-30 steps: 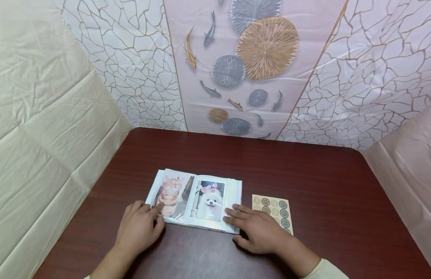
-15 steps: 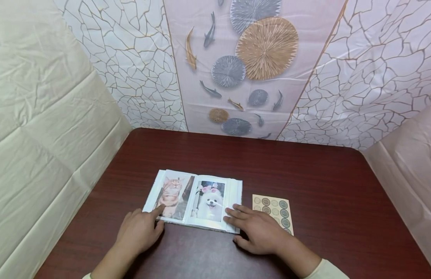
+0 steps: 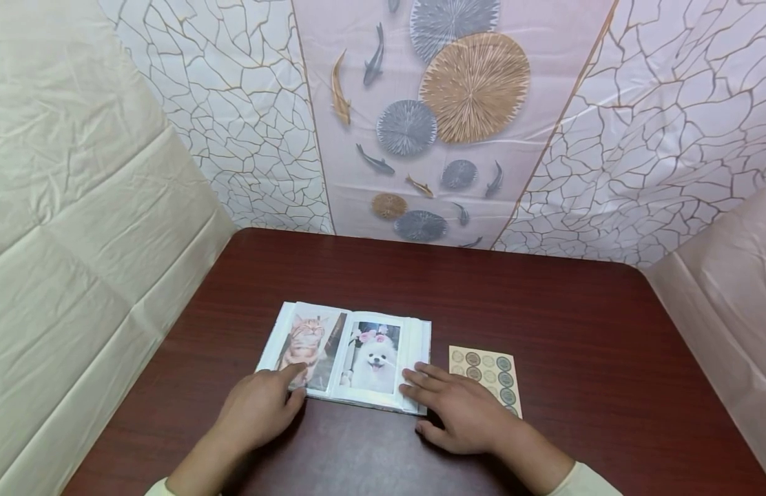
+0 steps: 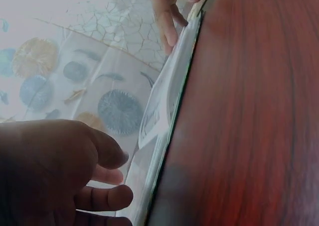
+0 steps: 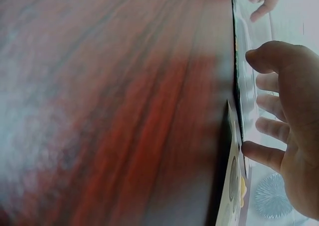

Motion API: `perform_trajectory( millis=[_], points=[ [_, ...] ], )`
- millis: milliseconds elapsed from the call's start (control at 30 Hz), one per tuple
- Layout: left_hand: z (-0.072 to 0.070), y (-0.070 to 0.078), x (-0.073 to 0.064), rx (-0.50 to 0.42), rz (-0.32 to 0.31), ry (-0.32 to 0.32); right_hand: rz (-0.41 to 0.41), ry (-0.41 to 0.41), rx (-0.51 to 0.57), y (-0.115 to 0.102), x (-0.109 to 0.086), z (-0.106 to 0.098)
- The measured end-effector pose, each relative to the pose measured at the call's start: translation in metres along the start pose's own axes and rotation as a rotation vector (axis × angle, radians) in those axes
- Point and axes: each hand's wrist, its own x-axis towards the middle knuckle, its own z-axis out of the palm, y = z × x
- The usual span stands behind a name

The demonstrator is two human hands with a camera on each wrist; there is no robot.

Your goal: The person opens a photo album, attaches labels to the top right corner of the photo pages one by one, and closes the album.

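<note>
A photo album (image 3: 414,344) lies spread on the table in the head view. Its left page shows a cat photo (image 3: 306,332), its right page a photo of a white dog (image 3: 375,358) wearing pink flowers. My left hand (image 3: 259,408) is at the lower left page, index finger extended over the bottom of the cat photo and thumb near the front edge. With loosely spread fingers, my right hand (image 3: 463,411) rests on the album's right margin. Seen from the left wrist, the left fingers (image 4: 104,198) are slightly bent beside the pages and grip nothing.
Right of the album, a sheet of round stickers (image 3: 482,365) lies partly under the right hand and forearm. The dark red-brown table (image 3: 544,296) runs back to a patterned curtain (image 3: 414,165). Pale cloth (image 3: 79,227) hangs along both sides.
My left hand has shifted right along the lower left page, its index finger sliding across the cat photo. The left page lies a little flatter. My right hand stays nearly in place.
</note>
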Motion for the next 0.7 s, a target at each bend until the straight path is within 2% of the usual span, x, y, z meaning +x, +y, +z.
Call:
perform_trajectory(
  millis=[133, 267, 500, 700],
  points=[
    [0.000, 0.013, 0.003, -0.055, -0.007, -0.050, 0.010, 0.014, 0.001, 0.000, -0.001, -0.002],
    [0.000, 0.027, 0.005, -0.114, 0.020, -0.073, 0.016, 0.029, 0.003, 0.000, -0.002, -0.004],
    [0.000, 0.048, 0.008, -0.156, 0.128, -0.034, 0.033, 0.045, 0.005, 0.001, -0.005, -0.009],
    [0.003, 0.062, 0.010, -0.297, 0.195, -0.029, 0.028, 0.100, 0.021, 0.003, -0.010, -0.010]
  ],
)
